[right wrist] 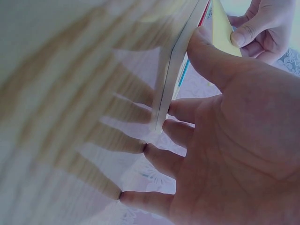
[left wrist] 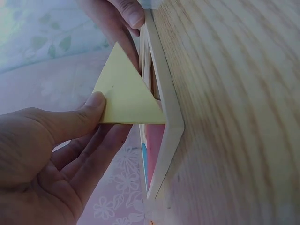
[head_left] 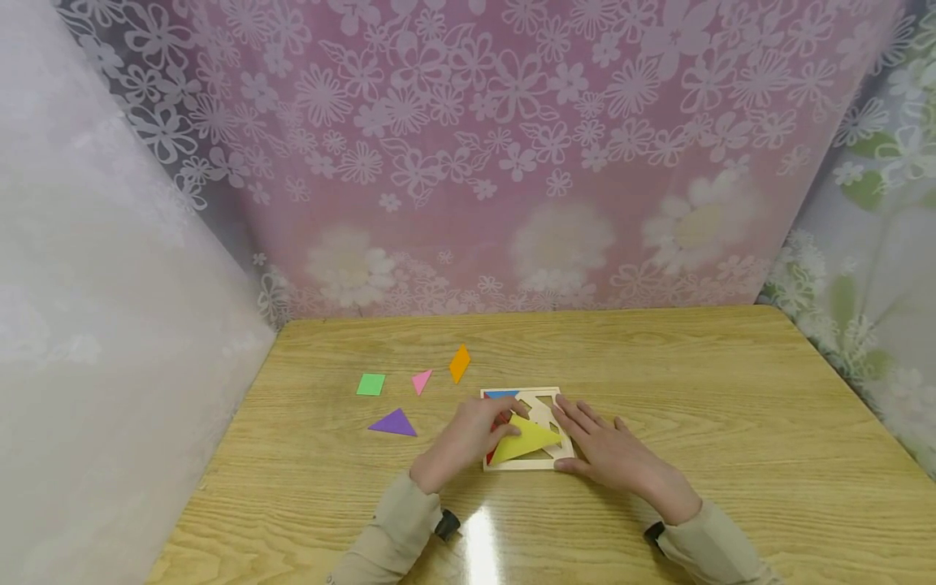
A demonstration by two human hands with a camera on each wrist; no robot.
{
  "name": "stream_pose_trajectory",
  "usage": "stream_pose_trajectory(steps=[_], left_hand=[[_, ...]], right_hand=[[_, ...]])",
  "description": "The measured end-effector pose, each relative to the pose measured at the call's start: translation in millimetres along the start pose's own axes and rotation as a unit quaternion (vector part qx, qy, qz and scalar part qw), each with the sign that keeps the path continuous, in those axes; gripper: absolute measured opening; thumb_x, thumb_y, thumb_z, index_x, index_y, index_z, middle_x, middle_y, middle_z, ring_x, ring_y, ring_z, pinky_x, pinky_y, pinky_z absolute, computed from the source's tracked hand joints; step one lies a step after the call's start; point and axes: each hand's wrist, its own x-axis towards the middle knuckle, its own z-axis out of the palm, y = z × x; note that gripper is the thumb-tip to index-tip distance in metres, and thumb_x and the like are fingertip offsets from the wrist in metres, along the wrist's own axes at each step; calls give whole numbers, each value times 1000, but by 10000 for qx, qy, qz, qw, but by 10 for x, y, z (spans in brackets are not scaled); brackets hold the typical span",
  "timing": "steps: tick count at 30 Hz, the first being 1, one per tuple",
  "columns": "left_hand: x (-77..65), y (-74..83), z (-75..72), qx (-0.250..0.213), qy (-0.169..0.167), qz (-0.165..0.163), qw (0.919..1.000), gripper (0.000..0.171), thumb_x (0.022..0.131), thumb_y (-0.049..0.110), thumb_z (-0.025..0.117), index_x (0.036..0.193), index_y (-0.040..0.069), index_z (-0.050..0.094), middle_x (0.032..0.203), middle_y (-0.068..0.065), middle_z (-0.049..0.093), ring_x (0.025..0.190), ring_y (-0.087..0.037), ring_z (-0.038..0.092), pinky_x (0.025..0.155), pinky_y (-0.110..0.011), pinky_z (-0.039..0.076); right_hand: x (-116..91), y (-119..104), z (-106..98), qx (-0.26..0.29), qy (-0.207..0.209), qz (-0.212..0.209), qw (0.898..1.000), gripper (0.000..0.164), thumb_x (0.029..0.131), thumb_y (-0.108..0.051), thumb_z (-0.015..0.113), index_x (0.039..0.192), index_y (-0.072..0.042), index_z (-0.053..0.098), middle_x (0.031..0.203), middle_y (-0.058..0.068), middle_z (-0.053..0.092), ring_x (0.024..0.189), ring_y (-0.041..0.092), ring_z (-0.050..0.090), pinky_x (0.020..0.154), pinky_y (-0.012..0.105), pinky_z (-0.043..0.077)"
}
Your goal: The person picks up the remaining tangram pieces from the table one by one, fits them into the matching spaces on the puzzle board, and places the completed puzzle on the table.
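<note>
My left hand point(head_left: 471, 431) pinches a yellow triangle tangram piece point(head_left: 528, 439) between thumb and fingers. In the left wrist view the yellow piece point(left wrist: 124, 91) is tilted, its lower corner at the frame. Below it lies a pale wooden puzzle frame point(head_left: 522, 465), with a blue piece point(head_left: 501, 395) at its top left and a red piece point(left wrist: 154, 150) along its left side, partly hidden by the yellow one. My right hand point(head_left: 614, 453) rests at the frame's right edge, fingers extended, thumb at the near corner. In the right wrist view several fingertips touch the table.
Left of the frame lie a purple triangle point(head_left: 395, 422), a green piece point(head_left: 370, 384), a small pink triangle point(head_left: 421, 381) and an orange parallelogram point(head_left: 459, 363). The wooden table point(head_left: 695, 366) ends at floral curtains point(head_left: 512, 162) behind and at both sides.
</note>
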Motion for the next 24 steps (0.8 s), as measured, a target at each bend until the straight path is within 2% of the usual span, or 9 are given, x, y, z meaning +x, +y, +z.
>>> stream_pose_trajectory(steps=[7,12,15,21,24], left_hand=[[21,4,15,-20,-286,-43,9996,19,94,14,72,113,15,71,99,-1,75,85,-7,69,75,-15,52],[52,-2,30,65,-474,107,9988,20,94,14,72,113,14,73,84,2,70,62,-2,53,66,-14,47],[67,-4,49,196,-592,193,9979,21,93,14,73,114,13,73,80,3,66,58,-1,45,63,-13,44],[79,1,78,399,-686,221,9966,22,93,17,74,115,15,74,76,6,61,62,-2,45,62,-13,41],[80,2,90,548,-664,245,9960,23,93,18,74,115,15,75,80,7,61,67,-3,47,64,-14,41]], right_hand=[[-2,-11,-3,63,1,41,10000,80,98,-47,61,159,-6,30,166,15,24,147,45,31,101,81,26],[-4,-15,-3,69,32,14,10000,81,98,-47,61,159,-5,30,166,15,24,146,46,31,101,82,26],[-1,-10,3,27,61,1,10000,81,98,-47,62,159,-5,30,166,15,25,146,46,32,100,82,27],[0,-2,10,-25,91,-14,10000,81,97,-46,63,159,-5,31,165,15,26,145,46,33,99,81,29],[-3,-8,1,-23,93,-17,10000,80,97,-46,64,159,-5,31,165,15,26,145,46,34,99,82,29]])
